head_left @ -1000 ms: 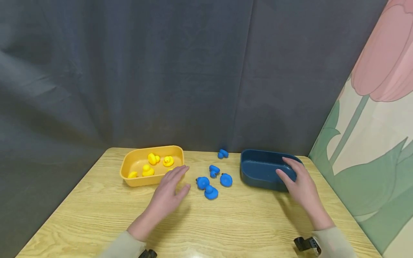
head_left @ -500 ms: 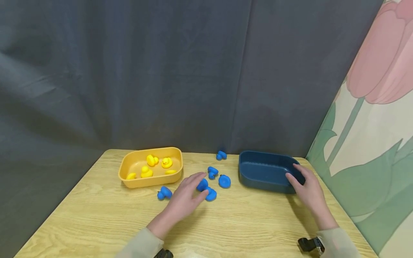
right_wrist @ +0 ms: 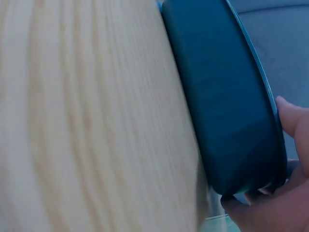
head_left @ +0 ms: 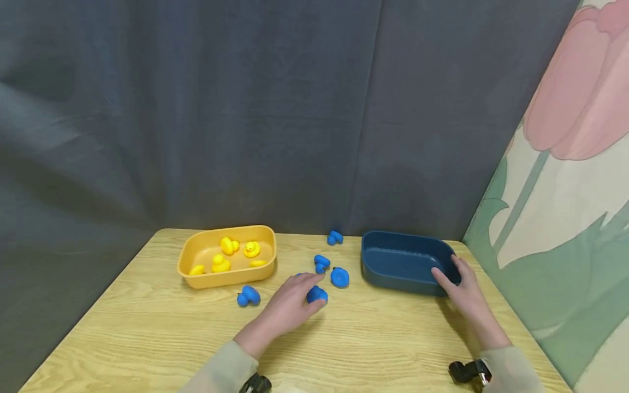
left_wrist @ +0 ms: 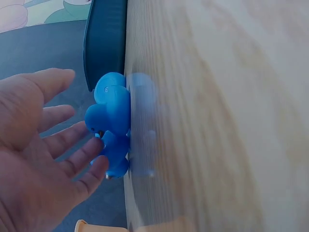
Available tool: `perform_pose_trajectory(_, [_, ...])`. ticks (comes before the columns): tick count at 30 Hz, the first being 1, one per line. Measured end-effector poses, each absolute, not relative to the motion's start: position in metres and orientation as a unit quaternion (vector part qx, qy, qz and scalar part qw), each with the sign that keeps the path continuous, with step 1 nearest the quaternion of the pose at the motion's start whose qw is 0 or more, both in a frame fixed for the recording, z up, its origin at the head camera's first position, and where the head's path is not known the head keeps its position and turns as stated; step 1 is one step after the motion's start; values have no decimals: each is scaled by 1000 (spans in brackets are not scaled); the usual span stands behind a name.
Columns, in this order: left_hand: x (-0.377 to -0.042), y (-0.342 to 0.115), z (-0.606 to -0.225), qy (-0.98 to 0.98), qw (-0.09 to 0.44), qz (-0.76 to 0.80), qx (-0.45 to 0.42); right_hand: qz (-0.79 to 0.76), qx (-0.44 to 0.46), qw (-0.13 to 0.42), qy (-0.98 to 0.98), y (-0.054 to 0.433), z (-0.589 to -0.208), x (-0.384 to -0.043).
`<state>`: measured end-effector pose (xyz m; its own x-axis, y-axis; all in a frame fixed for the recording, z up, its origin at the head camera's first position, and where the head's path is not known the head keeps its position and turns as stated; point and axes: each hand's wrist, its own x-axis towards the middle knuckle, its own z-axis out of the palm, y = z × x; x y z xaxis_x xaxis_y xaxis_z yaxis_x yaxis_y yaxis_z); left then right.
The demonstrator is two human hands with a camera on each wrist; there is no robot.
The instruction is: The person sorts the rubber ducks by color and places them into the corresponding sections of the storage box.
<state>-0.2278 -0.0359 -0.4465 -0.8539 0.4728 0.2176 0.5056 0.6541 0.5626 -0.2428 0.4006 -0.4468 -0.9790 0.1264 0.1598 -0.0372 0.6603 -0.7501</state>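
Observation:
My left hand (head_left: 290,305), fingers loosely spread, reaches over blue rubber ducks in the middle of the table. One blue duck (head_left: 316,295) shows between its thumb and fingers, and another behind it is mostly hidden. In the left wrist view the fingertips are right at the blue ducks (left_wrist: 116,108). My right hand (head_left: 467,289) grips the right end of a dark blue bin (head_left: 403,281). In the right wrist view its thumb (right_wrist: 288,113) lies at the rim and its fingers bend around the end wall. Inside, the bin holds no ducks.
A yellow bin (head_left: 226,279) with several yellow ducks (head_left: 221,264) stands at the back left. Loose blue ducks lie about: one duck (head_left: 249,295) before the yellow bin, another duck (head_left: 335,237) at the back edge. A dark curtain (head_left: 270,109) hangs behind the table.
My left hand has moved right from beside the yellow bin to the blue ducks, uncovering a blue duck before that bin. My right hand has shifted to the blue bin's right end.

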Motion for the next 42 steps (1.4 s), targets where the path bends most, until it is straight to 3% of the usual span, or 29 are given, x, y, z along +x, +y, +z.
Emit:
perform_pose_trajectory(11, [-230,-35,-450,-916,20,-276,-289,455,-40,65,-887,399,-453,-249])
perform_pose_trajectory(22, [-232,-38,-452,-920,5,-263,-290,513,-32,70,-855,395,-463,-248])
perform_pose_trajectory(42, [-237,-32,-449,-925,68,-264,-266,568,-24,67,-820,395,-473,-250])
